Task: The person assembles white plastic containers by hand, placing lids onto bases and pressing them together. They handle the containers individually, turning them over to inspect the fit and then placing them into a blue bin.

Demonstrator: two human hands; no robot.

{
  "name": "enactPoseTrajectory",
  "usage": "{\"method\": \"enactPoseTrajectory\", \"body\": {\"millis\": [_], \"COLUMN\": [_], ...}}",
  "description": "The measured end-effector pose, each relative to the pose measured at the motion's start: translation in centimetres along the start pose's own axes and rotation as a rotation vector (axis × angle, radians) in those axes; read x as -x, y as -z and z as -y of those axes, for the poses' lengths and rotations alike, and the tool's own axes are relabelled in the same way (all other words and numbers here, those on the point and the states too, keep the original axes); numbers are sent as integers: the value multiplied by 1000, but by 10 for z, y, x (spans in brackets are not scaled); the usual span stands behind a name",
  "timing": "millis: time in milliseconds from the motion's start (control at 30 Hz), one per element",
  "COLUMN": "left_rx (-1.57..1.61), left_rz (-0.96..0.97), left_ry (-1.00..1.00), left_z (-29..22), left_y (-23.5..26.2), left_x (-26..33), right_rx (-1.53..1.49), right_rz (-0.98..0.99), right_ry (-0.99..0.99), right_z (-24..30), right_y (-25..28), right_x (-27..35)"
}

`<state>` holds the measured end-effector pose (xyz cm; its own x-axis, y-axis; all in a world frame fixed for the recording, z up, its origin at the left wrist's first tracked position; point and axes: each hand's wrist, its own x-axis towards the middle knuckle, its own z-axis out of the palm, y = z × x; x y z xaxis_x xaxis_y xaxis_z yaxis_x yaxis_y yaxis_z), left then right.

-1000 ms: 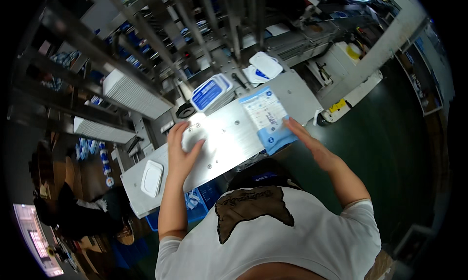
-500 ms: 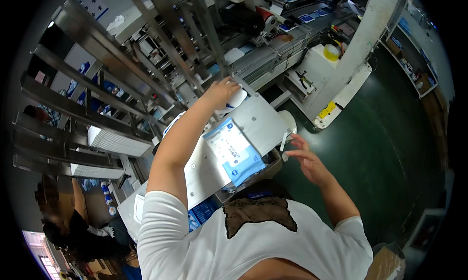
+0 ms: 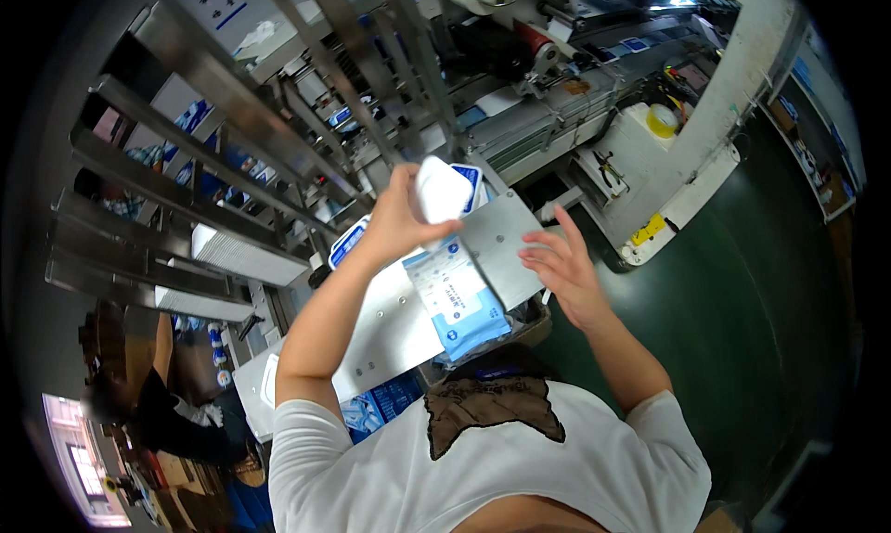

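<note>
My left hand (image 3: pixel 401 219) grips a white plastic lid (image 3: pixel 444 190) with rounded corners, thumb along its near edge. It holds the lid over the far part of a metal plate (image 3: pixel 497 241). Just below it, a blue-and-white soft pack of wipes (image 3: pixel 464 306) lies flat on the plate. My right hand (image 3: pixel 568 271) hovers by the plate's right edge, fingers spread, with nothing visible in it. Behind the lid rests a blue-and-white printed piece (image 3: pixel 470 182). Another such piece (image 3: pixel 349 243) sits to the left of my left wrist.
Steel guide bars (image 3: pixel 213 88) rise on the left above stacks of white lids (image 3: pixel 246 255). A conveyor machine (image 3: pixel 557 115) runs along the back. Under the plate are an open carton (image 3: pixel 534 336) and blue packaging (image 3: pixel 382 405). Another person (image 3: pixel 176 412) is at the lower left.
My left hand has drawn back toward me and lifted the white lid, which now faces up. My right hand has risen, its fingers spreading. The whole view has shifted slightly.
</note>
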<state>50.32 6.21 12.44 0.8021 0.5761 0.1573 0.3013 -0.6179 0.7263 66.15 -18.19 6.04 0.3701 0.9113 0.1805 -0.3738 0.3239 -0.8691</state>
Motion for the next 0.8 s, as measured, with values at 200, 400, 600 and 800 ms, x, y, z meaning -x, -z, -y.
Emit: {"method": "enactPoseTrajectory", "body": {"millis": [200, 400, 600, 800], "left_rx": [93, 1271, 2036, 2239], "left_rz": [-341, -147, 444, 407], "left_ry": [42, 501, 266, 287], "left_z": [-16, 10, 36, 43], "left_y": [-22, 10, 16, 28], "left_x": [110, 195, 237, 269], "right_rx": [77, 231, 585, 625], "right_rz": [84, 453, 816, 668], "right_ry": [23, -114, -370, 198], "right_z": [-27, -37, -40, -54], "right_y": [-96, -148, -212, -222], "right_x": [-49, -57, -55, -64]}}
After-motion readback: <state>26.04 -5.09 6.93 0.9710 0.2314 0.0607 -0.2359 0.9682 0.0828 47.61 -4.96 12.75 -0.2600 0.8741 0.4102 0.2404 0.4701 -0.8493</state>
